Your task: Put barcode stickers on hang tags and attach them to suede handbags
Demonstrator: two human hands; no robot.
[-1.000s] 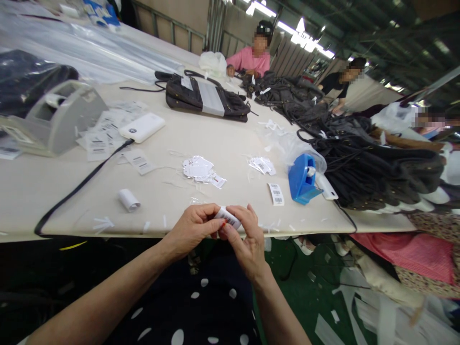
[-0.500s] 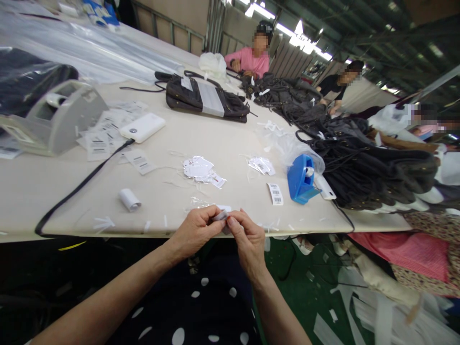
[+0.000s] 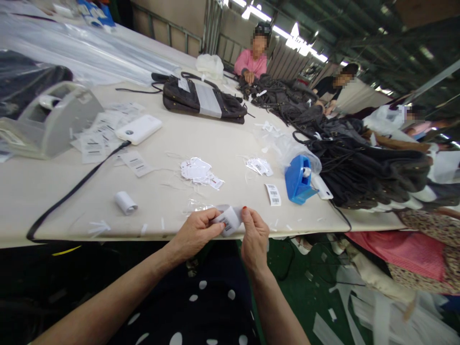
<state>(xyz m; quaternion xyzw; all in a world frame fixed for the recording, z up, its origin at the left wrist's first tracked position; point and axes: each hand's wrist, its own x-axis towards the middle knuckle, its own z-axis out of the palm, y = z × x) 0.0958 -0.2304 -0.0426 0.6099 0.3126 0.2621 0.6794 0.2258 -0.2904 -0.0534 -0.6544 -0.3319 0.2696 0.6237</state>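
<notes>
Between my hands, above the table's front edge, is a curled white strip of barcode labels (image 3: 232, 219). My left hand (image 3: 197, 230) pinches its left part between thumb and fingers. At the right end, the thumb and fingers of my right hand (image 3: 254, 238) are closed on the same strip. Beyond my hands lie a pile of white hang tags (image 3: 196, 168) and a smaller pile of barcode tags (image 3: 259, 166). A short barcode label sheet (image 3: 273, 195) lies flat near a blue tape dispenser (image 3: 299, 179).
On the left are a rolled white paper (image 3: 125, 202), a grey tape dispenser (image 3: 61, 120), a white power bank (image 3: 139, 129) and a black cable (image 3: 77, 184). A dark bag (image 3: 204, 99) lies farther back. Dark bags (image 3: 373, 167) are heaped at right; people work behind them.
My hands have moved apart, my right hand going right. The label strip between them now shows more of its length, with barcodes visible. The view has shifted slightly.
</notes>
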